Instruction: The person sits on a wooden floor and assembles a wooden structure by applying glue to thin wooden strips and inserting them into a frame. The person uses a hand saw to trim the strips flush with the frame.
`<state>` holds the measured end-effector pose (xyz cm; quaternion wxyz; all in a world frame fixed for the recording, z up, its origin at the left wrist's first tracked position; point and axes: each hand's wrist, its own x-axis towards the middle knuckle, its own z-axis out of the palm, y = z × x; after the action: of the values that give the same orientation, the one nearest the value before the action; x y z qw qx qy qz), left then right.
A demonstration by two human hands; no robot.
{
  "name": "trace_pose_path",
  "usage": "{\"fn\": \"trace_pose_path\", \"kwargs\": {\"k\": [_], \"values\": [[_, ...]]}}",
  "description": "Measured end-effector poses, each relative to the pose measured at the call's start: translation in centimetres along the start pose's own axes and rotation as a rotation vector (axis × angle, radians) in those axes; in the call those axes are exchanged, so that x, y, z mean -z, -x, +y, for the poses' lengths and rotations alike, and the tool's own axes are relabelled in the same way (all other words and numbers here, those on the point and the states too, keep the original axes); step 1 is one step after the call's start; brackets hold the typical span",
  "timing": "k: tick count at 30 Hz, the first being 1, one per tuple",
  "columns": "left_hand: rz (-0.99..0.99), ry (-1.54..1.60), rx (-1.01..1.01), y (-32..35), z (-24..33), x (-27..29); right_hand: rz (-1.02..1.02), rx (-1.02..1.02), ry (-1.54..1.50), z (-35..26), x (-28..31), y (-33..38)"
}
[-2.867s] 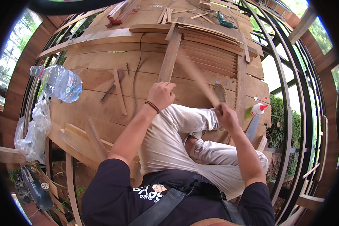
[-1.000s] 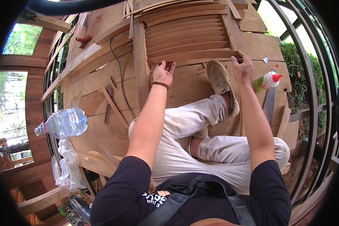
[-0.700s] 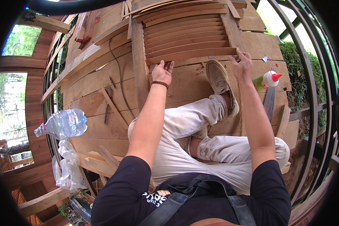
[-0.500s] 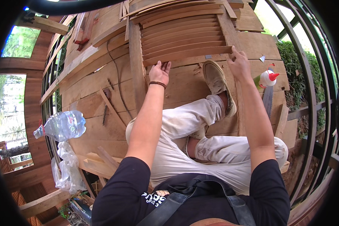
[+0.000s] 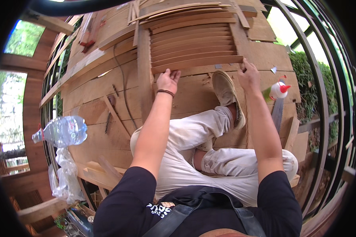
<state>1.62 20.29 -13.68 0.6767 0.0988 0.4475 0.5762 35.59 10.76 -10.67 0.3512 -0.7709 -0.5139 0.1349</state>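
Note:
A thin brown wooden slat point(image 5: 201, 62) lies across the near end of a row of slats in a wooden louvre frame point(image 5: 145, 59). My left hand point(image 5: 169, 82), palm up with a dark bracelet at the wrist, has its fingers loosely apart. Its fingertips touch the slat's near edge close to the left end. At the other end, my right hand point(image 5: 249, 76) pinches the slat between thumb and fingers, beside the frame's right upright point(image 5: 239, 39). Several more slats point(image 5: 192, 41) sit angled and parallel farther up the frame.
A white glue bottle with a red tip point(image 5: 279, 91) stands right of my right forearm, near a saw blade point(image 5: 279, 112). Left lie a cable point(image 5: 124, 83), drill bits point(image 5: 115, 90) and a wood strip point(image 5: 118, 114). A large plastic bottle point(image 5: 65, 131) is farther left. My shoe point(image 5: 224, 89) is inside the frame.
The view has shifted slightly, so the frame and slat appear a little lower. Both hands keep their places at the slat's two ends.

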Motion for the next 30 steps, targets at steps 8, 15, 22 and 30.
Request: {"fn": "trace_pose_path", "kwargs": {"k": [8, 15, 22, 30], "values": [[0.027, -0.03, 0.002, 1.4, 0.1, -1.4, -0.019, 0.051, -0.003, 0.2, 0.8, 0.3], [0.004, -0.128, 0.195, -0.3, -0.7, 0.8, 0.289, 0.02, -0.227, -1.6, 0.2, 2.2], [-0.171, -0.667, 0.089, 5.6, -4.2, 0.5, -0.137, 0.005, -0.292, -4.4, 6.4, 6.0], [-0.317, -1.043, -0.112, 8.3, -4.7, 0.6, -0.078, -0.164, -0.162, -0.1, 28.2, 11.2]]}}
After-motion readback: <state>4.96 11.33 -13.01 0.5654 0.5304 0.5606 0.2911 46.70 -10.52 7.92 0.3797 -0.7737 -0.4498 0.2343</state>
